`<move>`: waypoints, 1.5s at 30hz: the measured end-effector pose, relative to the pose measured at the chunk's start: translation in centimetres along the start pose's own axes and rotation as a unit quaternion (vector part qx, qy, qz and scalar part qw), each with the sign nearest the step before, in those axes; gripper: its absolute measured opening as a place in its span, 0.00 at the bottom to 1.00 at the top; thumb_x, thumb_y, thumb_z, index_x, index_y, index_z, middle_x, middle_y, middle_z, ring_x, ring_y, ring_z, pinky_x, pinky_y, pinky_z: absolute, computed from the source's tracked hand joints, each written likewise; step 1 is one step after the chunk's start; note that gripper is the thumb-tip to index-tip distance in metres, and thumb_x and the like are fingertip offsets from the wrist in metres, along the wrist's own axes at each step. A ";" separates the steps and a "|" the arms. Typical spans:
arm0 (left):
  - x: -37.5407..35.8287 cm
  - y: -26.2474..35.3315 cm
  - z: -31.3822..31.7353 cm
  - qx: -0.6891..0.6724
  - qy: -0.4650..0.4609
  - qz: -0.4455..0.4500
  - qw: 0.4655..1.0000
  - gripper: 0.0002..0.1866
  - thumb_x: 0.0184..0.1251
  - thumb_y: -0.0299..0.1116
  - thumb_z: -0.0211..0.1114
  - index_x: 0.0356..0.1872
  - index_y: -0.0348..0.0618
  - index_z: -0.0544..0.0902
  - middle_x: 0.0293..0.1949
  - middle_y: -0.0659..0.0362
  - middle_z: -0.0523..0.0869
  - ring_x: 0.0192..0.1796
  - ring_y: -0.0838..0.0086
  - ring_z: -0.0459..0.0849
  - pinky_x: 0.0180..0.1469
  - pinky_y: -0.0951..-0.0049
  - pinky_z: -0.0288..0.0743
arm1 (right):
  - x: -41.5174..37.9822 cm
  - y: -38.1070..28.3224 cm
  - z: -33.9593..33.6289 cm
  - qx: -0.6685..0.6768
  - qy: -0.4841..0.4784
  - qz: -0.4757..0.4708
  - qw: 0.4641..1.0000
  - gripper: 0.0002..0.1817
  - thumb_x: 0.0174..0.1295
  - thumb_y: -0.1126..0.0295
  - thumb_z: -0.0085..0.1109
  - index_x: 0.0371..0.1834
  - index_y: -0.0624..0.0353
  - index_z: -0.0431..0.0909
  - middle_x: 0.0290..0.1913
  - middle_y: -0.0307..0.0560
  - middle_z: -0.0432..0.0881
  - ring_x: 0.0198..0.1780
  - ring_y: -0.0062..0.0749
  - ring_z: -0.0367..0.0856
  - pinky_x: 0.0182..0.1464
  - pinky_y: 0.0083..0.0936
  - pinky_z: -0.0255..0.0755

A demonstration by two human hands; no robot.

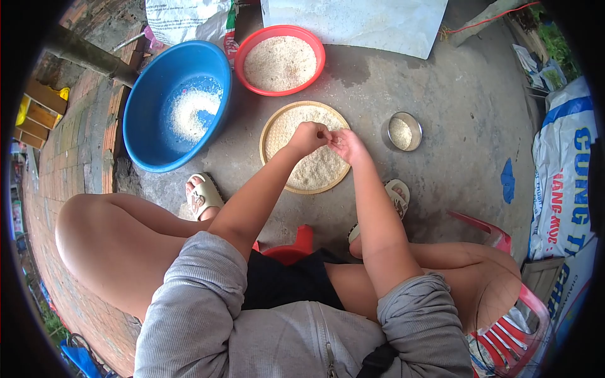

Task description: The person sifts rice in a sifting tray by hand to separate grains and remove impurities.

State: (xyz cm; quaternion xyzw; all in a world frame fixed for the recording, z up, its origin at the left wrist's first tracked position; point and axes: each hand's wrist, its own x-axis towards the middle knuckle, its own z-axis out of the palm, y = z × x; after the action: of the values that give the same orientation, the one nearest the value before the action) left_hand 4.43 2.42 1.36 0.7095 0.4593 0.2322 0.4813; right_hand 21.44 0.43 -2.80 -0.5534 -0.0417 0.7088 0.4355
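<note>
Both hands meet above a round woven bamboo tray [267, 153], which lies on the ground with a layer of pale grains [315, 170] that look like rice. My left hand [309, 138] is closed, its fingers curled in. Whatever it may hold is hidden or too small to make out. My right hand [348, 146] is beside it, fingers loosely stretched towards the left hand and touching or nearly touching it. No object shows in the right hand.
A blue basin [144, 120] with white grains stands tilted at left. Beside it is a red basin [319, 72] of grain. A metal bowl [416, 140] holding some grain sits right of the tray. Printed sacks [558, 183] and a red plastic chair [535, 315] are at right.
</note>
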 end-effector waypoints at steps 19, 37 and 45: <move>-1.5 -1.7 1.5 0.175 -0.109 0.012 0.978 0.07 0.48 0.27 0.70 0.30 0.44 0.84 0.28 0.57 0.85 0.34 0.67 0.85 0.40 0.70 0.78 | 0.0 -0.6 -0.6 0.053 0.050 -0.022 0.997 0.15 0.67 0.65 0.41 0.43 0.68 0.72 0.41 0.49 0.76 0.42 0.37 0.77 0.48 0.30 0.77; -2.2 -0.9 2.5 0.242 -0.060 0.036 0.968 0.08 0.50 0.27 0.66 0.34 0.45 0.83 0.41 0.54 0.80 0.45 0.60 0.82 0.48 0.63 0.77 | 0.5 -1.0 -1.0 0.125 0.054 -0.012 0.991 0.16 0.63 0.68 0.41 0.43 0.72 0.72 0.38 0.52 0.76 0.40 0.37 0.77 0.48 0.30 0.78; 0.1 0.5 1.3 0.041 0.014 0.042 0.998 0.06 0.48 0.22 0.66 0.30 0.42 0.85 0.29 0.55 0.85 0.35 0.65 0.85 0.42 0.69 0.79 | -0.2 0.0 0.4 0.058 0.047 0.003 0.997 0.16 0.64 0.69 0.40 0.44 0.71 0.72 0.38 0.54 0.77 0.42 0.38 0.78 0.48 0.30 0.77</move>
State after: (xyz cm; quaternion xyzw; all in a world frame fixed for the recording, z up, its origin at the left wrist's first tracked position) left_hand 5.66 1.82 1.30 0.7439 0.4452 0.2431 0.4351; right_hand 21.13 0.43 -2.55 -0.5600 0.0216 0.6847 0.4659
